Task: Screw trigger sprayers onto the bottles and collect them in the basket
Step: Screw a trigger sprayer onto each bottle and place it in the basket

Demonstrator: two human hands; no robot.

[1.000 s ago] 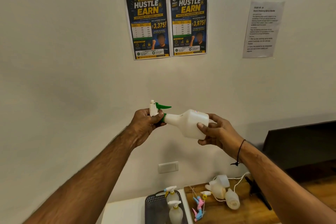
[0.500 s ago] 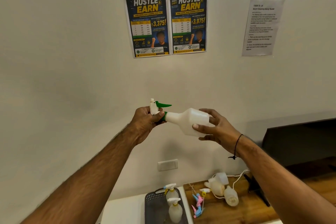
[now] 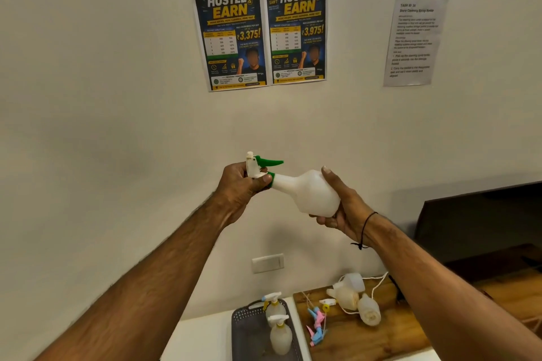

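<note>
A white bottle (image 3: 308,192) is held sideways at chest height in front of the wall. My right hand (image 3: 343,205) grips its body from the right. On its neck sits a white sprayer with a green trigger and collar (image 3: 262,165), and my left hand (image 3: 239,184) grips that sprayer head. Far below, a dark grey basket (image 3: 243,328) holds two bottles with sprayers fitted (image 3: 278,328). To its right, loose bottles without sprayers (image 3: 355,299) and loose pink and blue sprayers (image 3: 318,325) lie on a wooden board.
The wooden board (image 3: 366,337) rests on a white counter (image 3: 202,337) against the wall. A dark screen (image 3: 481,223) stands at the right. White cord lies among the loose bottles. Posters and a paper sheet hang on the wall above.
My right hand has shifted its hold around the bottle's body, and the bottle's base has dropped lower to the right. My left hand stays on the sprayer head.
</note>
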